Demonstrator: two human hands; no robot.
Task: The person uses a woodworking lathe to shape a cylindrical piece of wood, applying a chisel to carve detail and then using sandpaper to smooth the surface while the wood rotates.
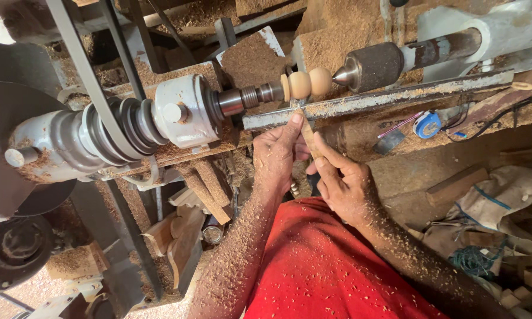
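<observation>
Head view, both hands steadying chisel (against turned wood)

Pale turned wooden workpiece sits between grey lathe headstock at left and conical tailstock centre at right; long metal tool rest in front, both hands below it.

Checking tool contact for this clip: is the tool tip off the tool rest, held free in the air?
No: both hands press the slim tool onto the metal tool rest below the turned wood piece.
</observation>
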